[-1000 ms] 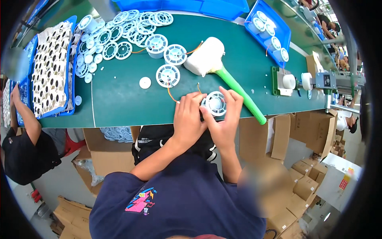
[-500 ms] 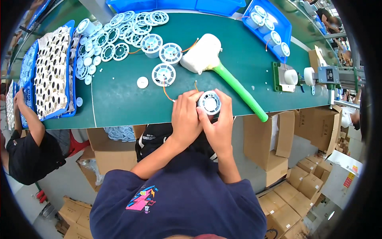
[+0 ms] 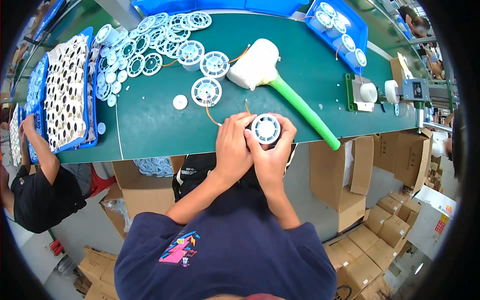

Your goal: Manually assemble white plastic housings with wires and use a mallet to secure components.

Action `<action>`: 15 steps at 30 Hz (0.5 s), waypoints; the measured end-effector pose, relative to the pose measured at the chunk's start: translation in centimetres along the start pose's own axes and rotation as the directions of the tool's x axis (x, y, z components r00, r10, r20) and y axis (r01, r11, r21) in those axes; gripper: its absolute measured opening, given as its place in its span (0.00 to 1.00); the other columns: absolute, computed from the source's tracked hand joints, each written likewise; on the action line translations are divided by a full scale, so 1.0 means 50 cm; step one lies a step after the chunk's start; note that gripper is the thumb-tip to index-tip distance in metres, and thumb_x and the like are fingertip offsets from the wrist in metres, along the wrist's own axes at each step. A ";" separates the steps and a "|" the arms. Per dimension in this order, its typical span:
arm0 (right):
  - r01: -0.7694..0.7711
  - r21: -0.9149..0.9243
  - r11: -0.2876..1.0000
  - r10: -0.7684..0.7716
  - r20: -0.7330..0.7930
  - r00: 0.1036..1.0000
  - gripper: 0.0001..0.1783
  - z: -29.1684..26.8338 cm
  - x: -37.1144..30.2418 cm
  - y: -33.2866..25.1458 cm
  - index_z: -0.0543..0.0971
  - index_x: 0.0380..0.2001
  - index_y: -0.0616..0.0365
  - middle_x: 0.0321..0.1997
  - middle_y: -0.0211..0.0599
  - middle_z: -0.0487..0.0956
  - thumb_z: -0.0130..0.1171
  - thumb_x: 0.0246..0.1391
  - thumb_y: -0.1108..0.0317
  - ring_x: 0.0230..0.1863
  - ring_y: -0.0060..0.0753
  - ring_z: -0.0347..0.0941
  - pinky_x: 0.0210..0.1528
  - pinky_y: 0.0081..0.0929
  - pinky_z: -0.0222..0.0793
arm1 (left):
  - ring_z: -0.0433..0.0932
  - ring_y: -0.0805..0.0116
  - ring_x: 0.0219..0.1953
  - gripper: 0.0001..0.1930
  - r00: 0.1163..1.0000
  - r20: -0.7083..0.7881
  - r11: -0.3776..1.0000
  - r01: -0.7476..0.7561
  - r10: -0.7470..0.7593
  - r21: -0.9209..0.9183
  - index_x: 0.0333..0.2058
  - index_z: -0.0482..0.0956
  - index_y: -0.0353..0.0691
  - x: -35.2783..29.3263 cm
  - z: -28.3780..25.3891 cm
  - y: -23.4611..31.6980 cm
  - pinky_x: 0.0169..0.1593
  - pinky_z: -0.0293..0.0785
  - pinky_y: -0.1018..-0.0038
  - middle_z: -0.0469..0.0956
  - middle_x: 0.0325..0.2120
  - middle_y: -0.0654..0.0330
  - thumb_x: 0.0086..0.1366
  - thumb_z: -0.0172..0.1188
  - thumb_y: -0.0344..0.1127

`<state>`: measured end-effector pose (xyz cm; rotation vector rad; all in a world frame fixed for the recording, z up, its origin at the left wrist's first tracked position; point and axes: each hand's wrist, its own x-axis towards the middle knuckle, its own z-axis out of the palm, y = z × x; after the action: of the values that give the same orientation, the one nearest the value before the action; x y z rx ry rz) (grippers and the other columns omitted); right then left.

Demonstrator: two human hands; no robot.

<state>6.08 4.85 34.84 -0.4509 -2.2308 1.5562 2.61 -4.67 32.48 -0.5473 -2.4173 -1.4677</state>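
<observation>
Both hands wrapped round a white spool at the near edge of the green table.

The left hand and right hand curl their fingers closed about the white spool; a green-handled mallet lies just beyond.

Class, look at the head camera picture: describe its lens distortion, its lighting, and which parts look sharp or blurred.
In the head view, the fisheye lens bows the green table edge and leaves a black rim at the corners. Lighting is even and bright, with soft shadows and no strong glare. The left hand, right hand and the white round part they hold look sharp; detail softens toward the rim, as at the cardboard boxes.
</observation>
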 end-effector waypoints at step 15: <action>-0.056 -0.025 0.998 0.057 0.044 0.997 0.36 -0.015 0.004 -0.015 0.66 0.60 0.64 0.60 0.51 0.72 0.75 0.53 0.72 0.60 0.48 0.73 0.62 0.41 0.70 | 0.79 0.49 0.48 0.35 0.991 -0.054 0.992 -0.124 0.124 -0.004 0.60 0.73 0.39 0.005 0.007 0.007 0.47 0.78 0.59 0.78 0.51 0.52 0.58 0.77 0.45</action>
<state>6.21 5.31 35.83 -0.4954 -2.2910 1.5842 2.52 -4.16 32.73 -0.6397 -2.2939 -1.4220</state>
